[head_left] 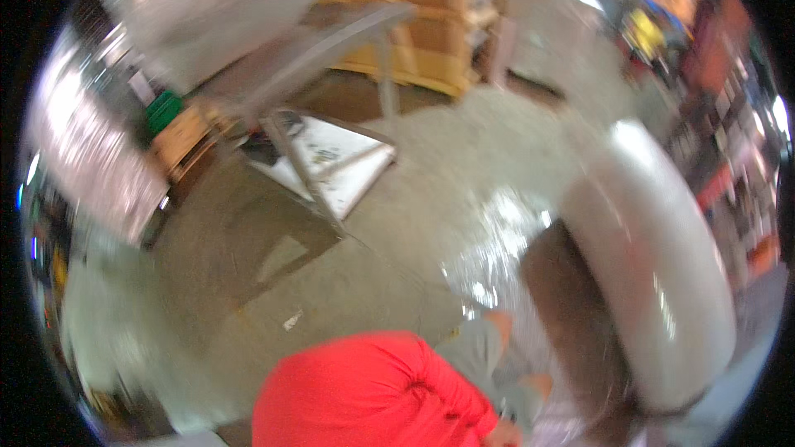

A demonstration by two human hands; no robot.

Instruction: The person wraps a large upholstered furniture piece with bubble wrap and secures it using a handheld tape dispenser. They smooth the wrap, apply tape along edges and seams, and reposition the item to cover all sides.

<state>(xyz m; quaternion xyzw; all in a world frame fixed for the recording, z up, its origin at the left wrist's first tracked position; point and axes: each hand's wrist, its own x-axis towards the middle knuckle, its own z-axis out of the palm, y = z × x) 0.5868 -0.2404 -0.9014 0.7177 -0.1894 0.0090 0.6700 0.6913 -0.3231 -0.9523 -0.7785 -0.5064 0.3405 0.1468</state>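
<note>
A bent arm in a red sleeve comes in from the lower edge. My left hand (502,434) is at its end, partly cut off by the lower edge, and its fingers are too blurred to make out. Grey shorts (468,348) and bare knees show just beyond that arm. On the right, close to the hand, stands a large rounded grey piece (662,273) with a shiny, film-like surface and a dark brown side. Crumpled clear plastic film (489,252) glints on the floor beside it. My right hand is out of view.
Ahead to the left stands a metal-legged table (348,29) bearing a large wrapped piece (224,8), with a white panel (339,157) low between its legs. Behind are a wooden crate (422,25) and a pale wrapped box (546,29). A film-wrapped stack (99,141) stands far left.
</note>
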